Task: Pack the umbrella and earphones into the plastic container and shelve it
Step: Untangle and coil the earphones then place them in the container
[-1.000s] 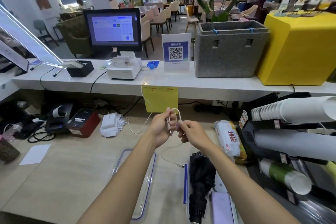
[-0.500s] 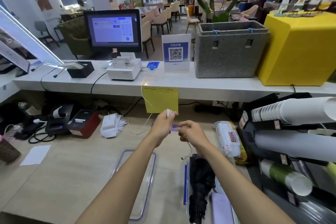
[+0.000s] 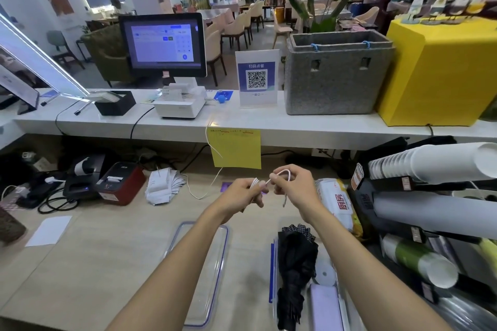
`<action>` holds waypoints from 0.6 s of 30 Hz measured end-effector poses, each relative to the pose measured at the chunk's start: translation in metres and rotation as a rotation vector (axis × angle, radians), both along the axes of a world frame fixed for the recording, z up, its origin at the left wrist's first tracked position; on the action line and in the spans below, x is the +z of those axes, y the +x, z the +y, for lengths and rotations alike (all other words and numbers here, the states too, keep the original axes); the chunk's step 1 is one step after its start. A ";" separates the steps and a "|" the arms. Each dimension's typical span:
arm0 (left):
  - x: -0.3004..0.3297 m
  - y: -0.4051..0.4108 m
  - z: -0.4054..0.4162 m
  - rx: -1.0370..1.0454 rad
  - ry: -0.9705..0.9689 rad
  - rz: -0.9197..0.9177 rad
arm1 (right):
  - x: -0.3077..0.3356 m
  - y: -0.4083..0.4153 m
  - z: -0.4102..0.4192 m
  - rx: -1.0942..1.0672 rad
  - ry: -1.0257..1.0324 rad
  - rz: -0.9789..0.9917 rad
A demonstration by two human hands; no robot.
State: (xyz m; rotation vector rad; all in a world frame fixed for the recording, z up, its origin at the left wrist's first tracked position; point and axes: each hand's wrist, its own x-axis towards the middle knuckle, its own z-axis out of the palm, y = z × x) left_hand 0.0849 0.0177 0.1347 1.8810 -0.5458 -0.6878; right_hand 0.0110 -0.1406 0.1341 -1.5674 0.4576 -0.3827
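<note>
Head view: two hands, left hand [image 3: 246,192] and right hand [image 3: 293,185], grip one white earphones cable [image 3: 279,172] above the desk [image 3: 94,250]; one black umbrella [image 3: 295,258] lies in one plastic container [image 3: 273,271], one lid [image 3: 212,263] beside it.

2 bare forearms, no sleeves in view up to the bottom edge. Left hand [image 3: 243,192] and right hand [image 3: 293,185] both ungloved, without rings, watches or bands at the wrists. Nails short. No markings anywhere.
</note>
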 end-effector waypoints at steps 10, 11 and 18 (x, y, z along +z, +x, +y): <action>0.014 -0.003 -0.016 0.048 -0.453 0.448 | 0.000 0.001 0.006 -0.061 0.006 -0.043; 0.016 -0.002 -0.018 0.093 -0.484 0.478 | -0.001 0.001 0.008 -0.080 0.014 -0.046; 0.024 0.004 -0.023 0.197 -0.595 0.569 | -0.006 -0.002 0.015 -0.010 -0.237 0.025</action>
